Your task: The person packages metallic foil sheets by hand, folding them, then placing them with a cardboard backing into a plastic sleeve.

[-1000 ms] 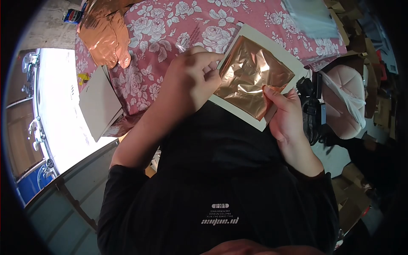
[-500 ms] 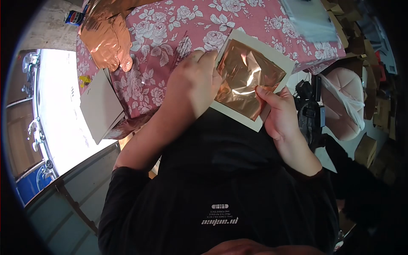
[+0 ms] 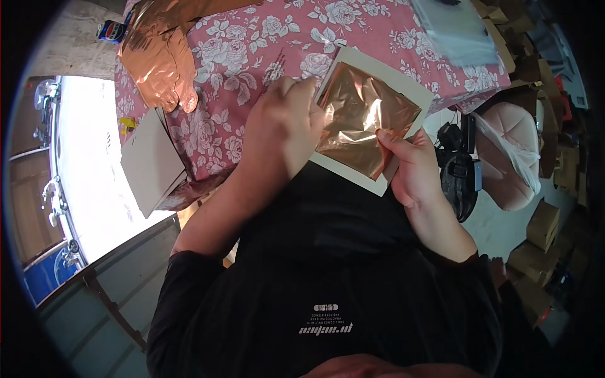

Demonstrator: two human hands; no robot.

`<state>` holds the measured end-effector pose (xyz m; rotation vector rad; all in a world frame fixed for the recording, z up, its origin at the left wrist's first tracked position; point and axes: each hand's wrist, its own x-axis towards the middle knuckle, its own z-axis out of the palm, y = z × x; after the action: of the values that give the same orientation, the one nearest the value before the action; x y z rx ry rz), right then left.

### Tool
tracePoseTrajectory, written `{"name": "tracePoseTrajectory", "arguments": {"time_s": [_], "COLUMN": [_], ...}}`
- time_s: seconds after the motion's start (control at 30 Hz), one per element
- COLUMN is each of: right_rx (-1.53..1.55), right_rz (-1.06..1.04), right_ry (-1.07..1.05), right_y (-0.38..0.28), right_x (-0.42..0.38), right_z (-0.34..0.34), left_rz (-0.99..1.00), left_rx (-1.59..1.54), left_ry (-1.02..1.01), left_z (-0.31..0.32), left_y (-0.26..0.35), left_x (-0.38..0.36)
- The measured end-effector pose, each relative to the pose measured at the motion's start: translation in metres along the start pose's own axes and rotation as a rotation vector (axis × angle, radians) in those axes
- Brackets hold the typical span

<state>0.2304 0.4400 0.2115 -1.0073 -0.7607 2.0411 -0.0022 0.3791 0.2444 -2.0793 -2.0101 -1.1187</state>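
My right hand (image 3: 413,165) grips a cream-coloured card (image 3: 413,85) at its lower right, the thumb pressed on top and the other fingers hidden underneath. On the card lies a square of shiny, wrinkled copper-coloured foil (image 3: 359,113), with a card margin showing around much of it. At the left edge of the foil and card, my left hand (image 3: 283,123) is closed, its fingers curled. Whatever sits between those fingertips is hidden. Both hands hold the card tilted, over my lap and the near table edge.
A flowered pink cloth (image 3: 230,57) covers the table. Crumpled copper foil (image 3: 167,66) lies at its upper left, with pale cards (image 3: 151,164) on the left corner and clear plastic sheets (image 3: 457,31) at upper right. A pink cushioned stool (image 3: 507,145) and cardboard boxes (image 3: 542,227) stand right.
My left hand has shifted slightly left along the foil's edge. My right hand keeps its hold. At lower right, a dark shape has moved away, uncovering floor and boxes.
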Motion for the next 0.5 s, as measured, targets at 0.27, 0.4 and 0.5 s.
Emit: {"name": "tracePoseTrajectory", "arguments": {"time_s": [0.27,0.4,0.5], "right_rx": [0.002,0.017,0.032], "right_rz": [0.032,0.050,0.036], "right_ry": [0.013,0.013,-0.047], "right_y": [0.000,-0.001,0.005], "right_x": [0.002,0.005,0.008], "right_z": [0.001,0.001,-0.003], "left_rz": [0.063,0.064,0.024], "left_rx": [-0.092,-0.055,0.002], "left_ry": [-0.030,-0.069,-0.099], "left_z": [0.004,0.001,-0.005], "left_y": [0.005,0.004,0.009], "left_x": [-0.003,-0.007,-0.010]}}
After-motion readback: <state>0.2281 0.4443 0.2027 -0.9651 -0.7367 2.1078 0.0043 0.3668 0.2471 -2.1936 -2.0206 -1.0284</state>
